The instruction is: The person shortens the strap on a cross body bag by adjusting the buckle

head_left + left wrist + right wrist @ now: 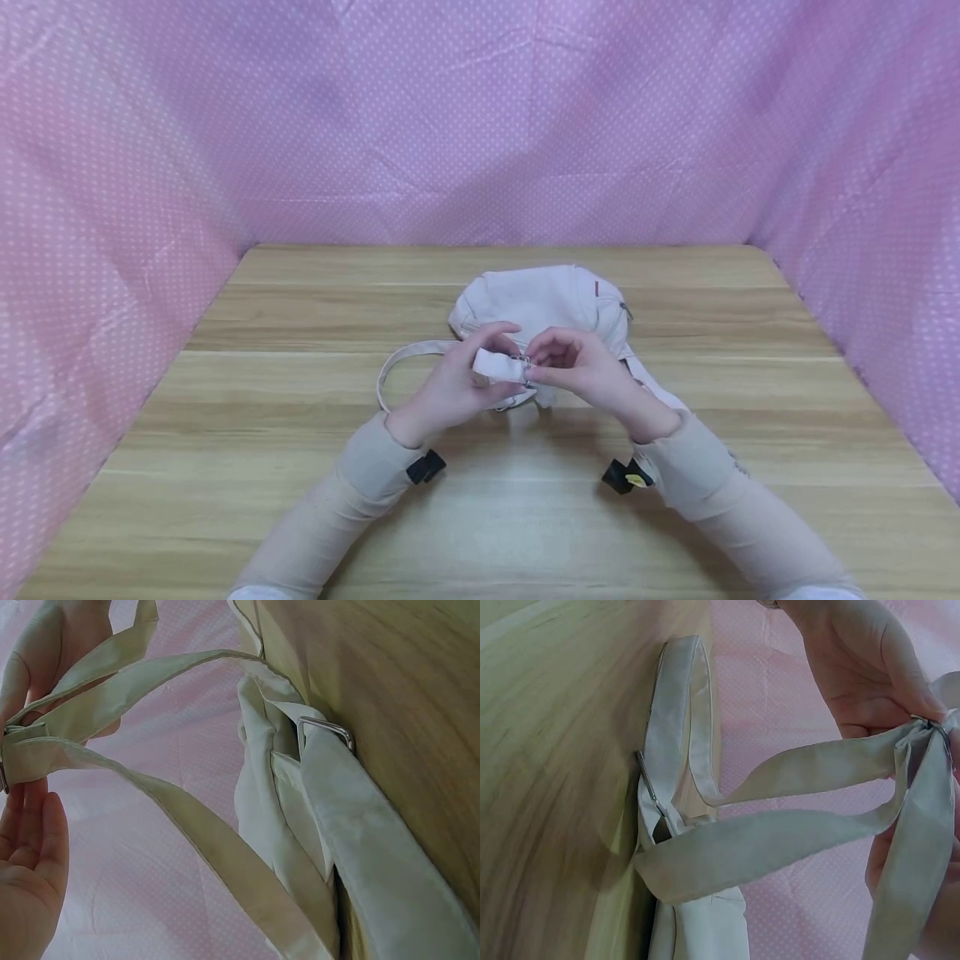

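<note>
A cream fabric bag (536,298) lies on the wooden table with its strap lifted towards the hands. My left hand (452,385) holds the bag strap (495,366) beside a metal slide buckle (522,363), its thumb and forefinger spread around it. From the other side my right hand (596,375) pinches the strap at that buckle with thumb and fingers. In the right wrist view, strap lengths (817,769) run from the buckle (930,724) down to the bag. Some fingertips are hidden behind the strap.
A second metal ring (326,731) joins the strap near the bag. One strap loop (386,371) lies on the wooden table (300,467) to the left. Pink dotted cloth (480,125) surrounds the table on the back and both sides.
</note>
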Demonstrator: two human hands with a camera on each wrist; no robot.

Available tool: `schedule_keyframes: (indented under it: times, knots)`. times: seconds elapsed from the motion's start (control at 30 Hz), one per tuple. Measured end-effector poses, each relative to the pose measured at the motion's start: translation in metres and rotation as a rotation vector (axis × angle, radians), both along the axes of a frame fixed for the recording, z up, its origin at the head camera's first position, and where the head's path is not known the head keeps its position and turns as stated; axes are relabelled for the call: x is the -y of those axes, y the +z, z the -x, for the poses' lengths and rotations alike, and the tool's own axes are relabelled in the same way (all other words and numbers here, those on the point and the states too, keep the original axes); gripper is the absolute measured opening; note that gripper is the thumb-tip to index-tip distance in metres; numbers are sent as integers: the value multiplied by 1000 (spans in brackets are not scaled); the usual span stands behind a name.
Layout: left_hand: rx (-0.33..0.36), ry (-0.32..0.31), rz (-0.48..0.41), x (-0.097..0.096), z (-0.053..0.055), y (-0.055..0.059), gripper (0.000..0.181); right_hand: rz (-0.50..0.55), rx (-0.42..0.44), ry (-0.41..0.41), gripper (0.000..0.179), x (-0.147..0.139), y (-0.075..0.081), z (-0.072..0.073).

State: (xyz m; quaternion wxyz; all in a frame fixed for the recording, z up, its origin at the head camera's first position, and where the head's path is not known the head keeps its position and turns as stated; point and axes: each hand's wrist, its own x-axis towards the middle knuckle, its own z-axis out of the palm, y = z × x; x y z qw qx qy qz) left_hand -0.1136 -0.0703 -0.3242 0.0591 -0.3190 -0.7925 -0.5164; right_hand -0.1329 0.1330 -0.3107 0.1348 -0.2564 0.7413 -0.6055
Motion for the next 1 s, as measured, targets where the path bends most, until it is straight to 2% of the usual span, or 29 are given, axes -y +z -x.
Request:
schedule_keyframes:
  times: [0.1, 0.27, 0.37, 0.47, 0.53, 0.67, 0.83, 0.9, 1.0]
  knots:
    - [-5, -7, -4, 0, 1, 0, 66, -15, 8, -15, 28, 1, 1, 0]
    - [-35, -27, -23, 2, 4, -1, 72, -2, 0, 10, 23, -2, 3, 1]
    - [-29, 15, -7, 7, 5, -2, 73, 22, -1, 9, 15, -8, 4, 2]
    - [21, 63, 14, 12, 6, -4, 67, 61, 16, -4, 27, -16, 5, 4]
    - [52, 68, 22, 15, 6, -4, 61, 106, 26, 0, 34, -20, 6, 5]
    - [114, 10, 64, 18, 8, -4, 51, 179, 18, 39, 32, -25, 7, 7]
    - [245, -107, 118, 14, 11, -2, 37, 265, 23, 103, 28, -23, 11, 7]
    - [276, -129, 109, 11, 12, -1, 32, 323, 25, 142, 25, -21, 13, 7]
    - [289, -129, 116, 9, 14, -1, 28, 397, 27, 185, 20, -20, 15, 7]
